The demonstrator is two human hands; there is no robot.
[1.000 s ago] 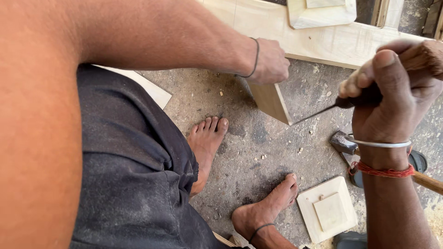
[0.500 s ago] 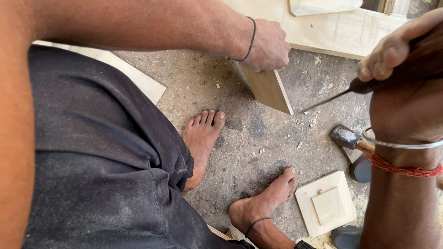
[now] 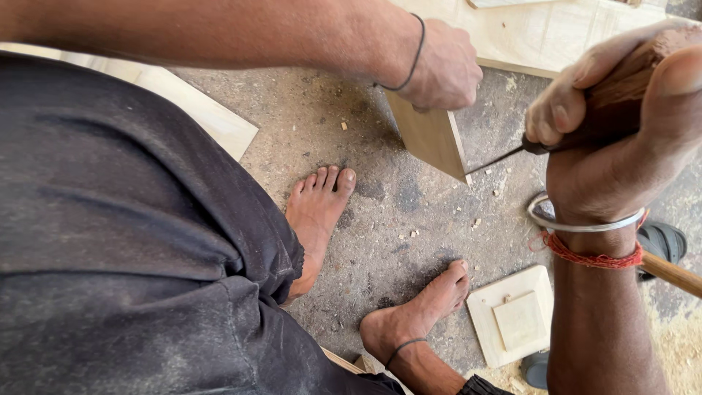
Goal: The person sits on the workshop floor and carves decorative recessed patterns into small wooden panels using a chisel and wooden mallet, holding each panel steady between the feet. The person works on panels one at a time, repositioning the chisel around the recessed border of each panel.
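Support surface: rough grey concrete floor (image 3: 380,219), scattered with small wood chips (image 3: 479,222). Resting directly on it: 2 bare feet (image 3: 318,212), 1 pale flat board (image 3: 197,110) at left, 1 long pale plank (image 3: 541,36) along the top, 1 square pale wooden panel (image 3: 515,316) with a raised centre square, and sawdust (image 3: 676,344) at lower right.

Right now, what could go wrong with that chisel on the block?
The chisel tip sits at the corner of the wooden block that the left hand steadies from above; a slip could drive the blade toward those fingers. Both bare feet are directly below, so a dropped tool or block may hit them.
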